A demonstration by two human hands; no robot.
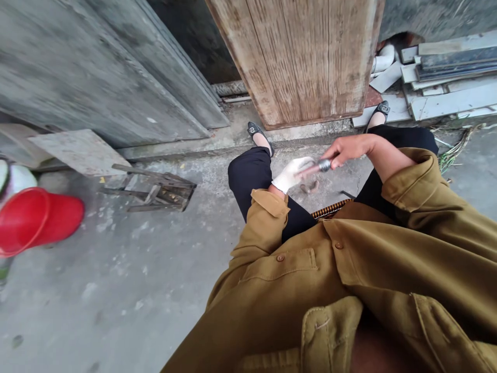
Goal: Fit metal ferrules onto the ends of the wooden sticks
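My left hand (290,175) wears a white glove and is closed, its fingers curled in front of my lap. My right hand (347,151) is bare, its fingers wrapped round a short stick-like tool (315,168) with a grey, metal-looking collar near the fingers. The tool's reddish-brown part reaches across to the glove and is smeared by motion. Whether the gloved fingers grip that part or another thing behind it I cannot make out. Below the hands, a small curled brownish object (309,187) lies on the concrete between my legs.
A worn wooden panel (306,62) stands ahead, close to my feet. On the left are a small wooden stool lying over (155,191), a red bucket (42,220) and a flat board (81,151). Stacked boards (454,77) and a white pipe (383,58) are on the right.
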